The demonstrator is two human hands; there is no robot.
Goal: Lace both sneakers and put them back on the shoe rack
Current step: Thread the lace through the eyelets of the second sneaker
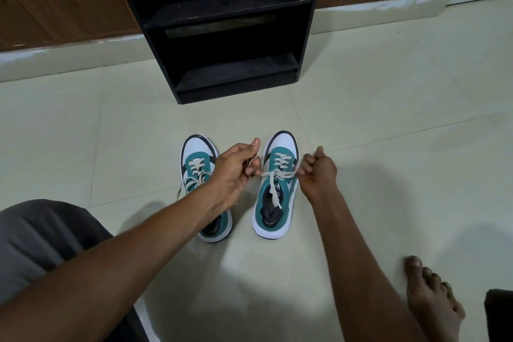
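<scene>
Tiled floor (388, 133), empty black shoe rack (222, 36) upper centre. Left sneaker (200, 172) looks laced and tied; left hand (236, 169) and right hand (319, 169) each pinch the lace (277, 175) of the right sneaker (277, 189), tightening. Racking both remains.

Both arms outstretched, left hand (236, 166) and right hand (317, 171) with fingers (251, 171) curled tight, pinching.

Two teal-and-white sneakers (273, 189) side by side on floor, toes toward black shoe rack (222, 36), cream laces (277, 174) taut.
</scene>
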